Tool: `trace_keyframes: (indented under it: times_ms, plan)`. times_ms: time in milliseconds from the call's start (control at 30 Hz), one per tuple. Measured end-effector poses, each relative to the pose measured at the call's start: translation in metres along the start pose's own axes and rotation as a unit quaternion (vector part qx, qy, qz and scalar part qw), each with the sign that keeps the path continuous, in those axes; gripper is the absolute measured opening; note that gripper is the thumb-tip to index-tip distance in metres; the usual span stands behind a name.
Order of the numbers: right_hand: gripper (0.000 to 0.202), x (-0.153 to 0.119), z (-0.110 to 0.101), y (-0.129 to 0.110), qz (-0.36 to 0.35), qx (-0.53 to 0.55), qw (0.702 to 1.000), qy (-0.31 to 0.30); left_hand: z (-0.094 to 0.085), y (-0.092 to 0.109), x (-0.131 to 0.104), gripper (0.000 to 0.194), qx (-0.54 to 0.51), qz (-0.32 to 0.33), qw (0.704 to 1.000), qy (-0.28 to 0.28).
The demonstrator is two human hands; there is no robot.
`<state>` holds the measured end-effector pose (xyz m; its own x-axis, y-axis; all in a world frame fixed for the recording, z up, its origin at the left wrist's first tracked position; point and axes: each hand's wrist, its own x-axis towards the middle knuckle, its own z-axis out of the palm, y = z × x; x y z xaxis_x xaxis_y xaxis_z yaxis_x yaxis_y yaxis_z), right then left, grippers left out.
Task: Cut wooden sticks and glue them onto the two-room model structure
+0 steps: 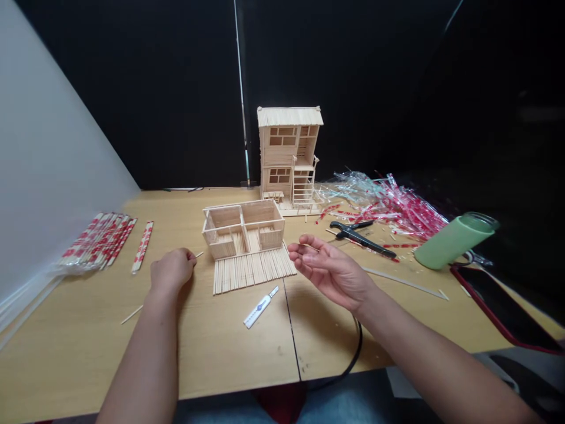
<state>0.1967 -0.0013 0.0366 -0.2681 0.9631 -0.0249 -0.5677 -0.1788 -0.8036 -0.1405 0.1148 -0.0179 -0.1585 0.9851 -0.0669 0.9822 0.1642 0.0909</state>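
Observation:
My left hand (173, 268) rests on the table left of a roofless stick model (243, 229), its fingers closed; a thin wooden stick (199, 254) pokes out at its fingertips. A stick deck (253, 270) extends from the model's front. My right hand (331, 268) is raised right of the deck, palm turned up, fingers curled and apart, with nothing visible in it. Between the hands, a white and blue cutter (260, 307) lies in front of the deck. Another thin stick (131, 314) lies beside my left forearm.
A two-storey stick house (289, 159) stands behind. Wrapped chopsticks (99, 240) lie left, with a single packet (142, 247) nearby. Right are a black glue gun (362, 237), torn wrappers (397, 203), a leaning green bottle (454, 240), a phone (507, 306) and a black cable (358, 347).

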Motion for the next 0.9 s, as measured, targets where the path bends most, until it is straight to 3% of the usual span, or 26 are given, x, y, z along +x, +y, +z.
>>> trace_keyframes:
  times_ms: [267, 600, 900]
  plan:
    - [0.040, 0.000, 0.010, -0.002, 0.002, 0.053, 0.994, 0.094, -0.002, 0.001, 0.002, 0.021, 0.019, -0.001, 1.000, -0.020]
    - [0.025, 0.001, 0.008, -0.005, -0.006, 0.087, 0.995, 0.058, -0.003, 0.001, 0.003, 0.027, 0.040, -0.002, 0.999, -0.031]
    - [0.032, 0.000, 0.010, -0.007, -0.016, 0.097, 0.993, 0.070, 0.002, -0.003, 0.007, 0.030, 0.039, 0.003, 0.999, -0.029]
